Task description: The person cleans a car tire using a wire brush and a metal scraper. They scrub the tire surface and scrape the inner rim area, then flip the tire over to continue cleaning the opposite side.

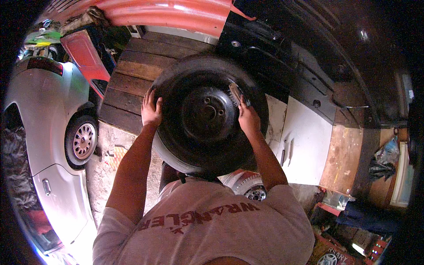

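Observation:
A black tyre (176, 141) on a dark steel wheel (194, 121) is in front of me, its round face turned up toward me. My left hand (152, 110) rests against the tyre's left side, fingers stretched out and the thumb apart. On the right, my right hand (249, 119) is closed round a small brush (234, 91). The brush has a pale back, and its bristles face the wheel near the upper right of the rim. Part of its handle is hidden by my fingers.
Dark wooden planks (128, 79) form a surface behind the tyre. A silver car (57, 137) stands at left, a red corrugated sheet (168, 13) at the back. White panel (304, 137) and black car bodywork (274, 57) lie to the right. Another wheel (254, 190) shows below the tyre.

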